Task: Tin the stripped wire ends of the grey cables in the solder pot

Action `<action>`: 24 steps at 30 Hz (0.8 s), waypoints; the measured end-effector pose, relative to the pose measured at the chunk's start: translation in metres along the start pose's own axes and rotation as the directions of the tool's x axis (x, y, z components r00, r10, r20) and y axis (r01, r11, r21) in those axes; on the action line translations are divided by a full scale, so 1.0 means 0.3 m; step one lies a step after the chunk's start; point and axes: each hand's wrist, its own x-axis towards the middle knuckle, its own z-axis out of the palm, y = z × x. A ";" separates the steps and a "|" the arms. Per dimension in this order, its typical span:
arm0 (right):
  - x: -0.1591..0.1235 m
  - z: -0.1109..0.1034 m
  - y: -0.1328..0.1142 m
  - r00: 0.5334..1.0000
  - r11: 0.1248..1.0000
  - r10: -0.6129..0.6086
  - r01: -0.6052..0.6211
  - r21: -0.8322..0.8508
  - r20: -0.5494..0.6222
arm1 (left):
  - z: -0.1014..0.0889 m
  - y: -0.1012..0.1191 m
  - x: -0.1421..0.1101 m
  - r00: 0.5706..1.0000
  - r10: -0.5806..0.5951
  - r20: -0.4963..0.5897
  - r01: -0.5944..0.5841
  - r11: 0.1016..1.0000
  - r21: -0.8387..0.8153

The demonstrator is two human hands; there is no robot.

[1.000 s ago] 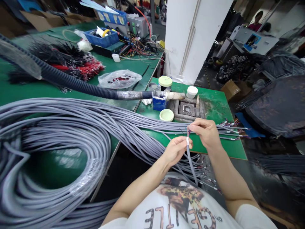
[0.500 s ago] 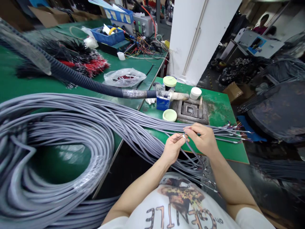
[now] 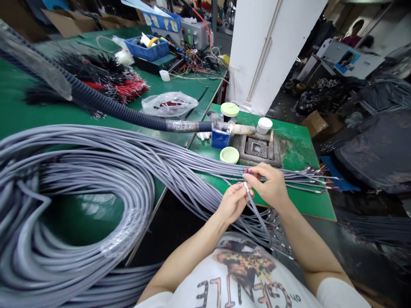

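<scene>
A grey cable [image 3: 257, 211] rises between my hands, with a white band near its end and thin coloured wires [image 3: 243, 171] fanning out at the top. My left hand [image 3: 233, 200] is closed around the cable's end from the left, just below the wires. Thumb and fingers of my right hand [image 3: 269, 184] pinch the thin wires from the right; some blue, green and red strands show beside the fingertips. Behind both hands runs a thick bundle of grey cables [image 3: 180, 158], whose stripped ends [image 3: 316, 176] lie at the right side of the green table.
A solder pot [image 3: 257, 149] in a grimy tray stands beyond my hands, with a ribbed extraction hose [image 3: 128, 117] ending above it. Nearby are a pale green lid [image 3: 229, 155], a white jar [image 3: 264, 125] and a blue box [image 3: 220, 138]. A large cable coil [image 3: 135, 222] fills the left.
My right hand has shifted slightly left and up. The cable between my hands is straighter, and the coloured wires now stick up above my fingertips.
</scene>
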 end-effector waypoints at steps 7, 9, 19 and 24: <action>0.005 -0.006 0.036 1.000 0.999 0.015 -0.016 0.036 0.011 | -0.011 0.017 -0.004 0.999 -0.001 -0.048 -0.002 0.998 -0.062; -0.012 -0.024 0.065 1.000 0.999 -0.022 0.022 0.047 -0.011 | -0.021 0.032 -0.003 0.999 -0.003 -0.051 -0.003 0.993 -0.117; -0.067 -0.002 0.163 0.773 0.786 -0.596 0.617 -0.039 0.216 | 0.002 0.061 0.021 0.992 0.033 -0.119 -0.051 0.987 -0.152; 0.048 -0.034 0.168 0.910 0.911 -0.413 0.412 0.034 0.030 | -0.023 0.075 -0.029 0.894 0.418 -0.162 -0.309 0.837 0.453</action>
